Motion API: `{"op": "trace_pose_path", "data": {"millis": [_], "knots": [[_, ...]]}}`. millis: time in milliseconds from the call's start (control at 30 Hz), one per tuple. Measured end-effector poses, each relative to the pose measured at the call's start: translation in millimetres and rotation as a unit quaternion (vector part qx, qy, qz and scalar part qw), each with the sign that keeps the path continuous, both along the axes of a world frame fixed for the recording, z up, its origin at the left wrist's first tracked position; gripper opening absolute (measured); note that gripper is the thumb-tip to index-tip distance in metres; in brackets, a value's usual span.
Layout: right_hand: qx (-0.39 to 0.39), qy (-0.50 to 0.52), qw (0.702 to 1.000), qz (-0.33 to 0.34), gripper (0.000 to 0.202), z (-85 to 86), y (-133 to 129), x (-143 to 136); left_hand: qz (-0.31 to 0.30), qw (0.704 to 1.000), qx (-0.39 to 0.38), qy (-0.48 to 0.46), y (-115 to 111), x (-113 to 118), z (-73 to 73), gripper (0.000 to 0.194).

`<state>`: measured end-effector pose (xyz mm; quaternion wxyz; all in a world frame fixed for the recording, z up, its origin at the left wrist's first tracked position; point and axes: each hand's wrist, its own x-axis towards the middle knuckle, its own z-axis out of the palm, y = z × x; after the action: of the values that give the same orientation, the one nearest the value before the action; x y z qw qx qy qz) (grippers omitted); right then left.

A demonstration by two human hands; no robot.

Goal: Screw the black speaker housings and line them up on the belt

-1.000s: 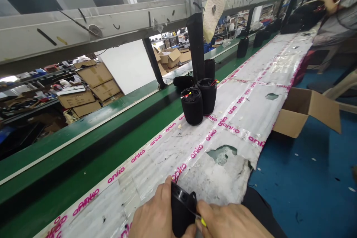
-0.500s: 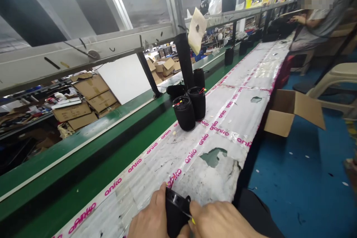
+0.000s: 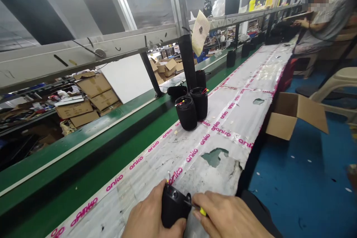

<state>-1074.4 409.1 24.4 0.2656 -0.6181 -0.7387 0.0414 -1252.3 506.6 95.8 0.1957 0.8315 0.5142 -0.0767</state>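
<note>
Left hand (image 3: pixel 150 217): gripping black speaker shell (image 3: pixel 173 208). Right hand (image 3: pixel 228 217): pinching yellow-handled tool (image 3: pixel 201 211) at shell. Bench: 2 upright shells (image 3: pixel 192 109).

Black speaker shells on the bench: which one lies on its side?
The shell lying on its side rests farthest back beside the black post; the two wired shells in front stand upright.

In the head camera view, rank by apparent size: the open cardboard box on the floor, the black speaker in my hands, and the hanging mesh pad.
1. Open cardboard box.
2. Black speaker, though nearness to the camera inflates it.
3. Mesh pad, farther off, so true rank against the speaker is unsure.
</note>
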Motion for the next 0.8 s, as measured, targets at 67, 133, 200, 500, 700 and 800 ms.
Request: {"op": "trace_pose_path", "data": {"millis": [67, 133, 200, 500, 700, 800], "knots": [[0.017, -0.062, 0.998, -0.012, 0.018, -1.7, 2, 0, -0.003, 1.000, 0.003, 0.004, 0, 1, 0.9, 0.088], [0.041, -0.105, 0.993, -0.017, 0.019, -2.0, 4, 1, -0.001, 1.000, -0.001, 0.012, 0, 1, 1.3, 0.089], [0.067, -0.128, 0.989, -0.017, 0.022, -2.0, 6, 1, 0.004, 1.000, -0.004, 0.020, 0, 1, 0.8, 0.091], [0.075, -0.111, 0.991, -0.016, 0.022, -8.5, 7, -9, -0.002, 1.000, -0.020, 0.006, -1, -1, -1.9, 0.089], [0.082, -0.109, 0.991, -0.017, 0.018, -9.5, 9, -16, -0.015, 0.999, -0.022, 0.019, -2, 0, -3.4, 0.090], [0.078, -0.110, 0.991, -0.021, 0.016, -9.0, 8, -16, -0.017, 0.999, -0.024, 0.019, -4, 0, -3.0, 0.090]]}}
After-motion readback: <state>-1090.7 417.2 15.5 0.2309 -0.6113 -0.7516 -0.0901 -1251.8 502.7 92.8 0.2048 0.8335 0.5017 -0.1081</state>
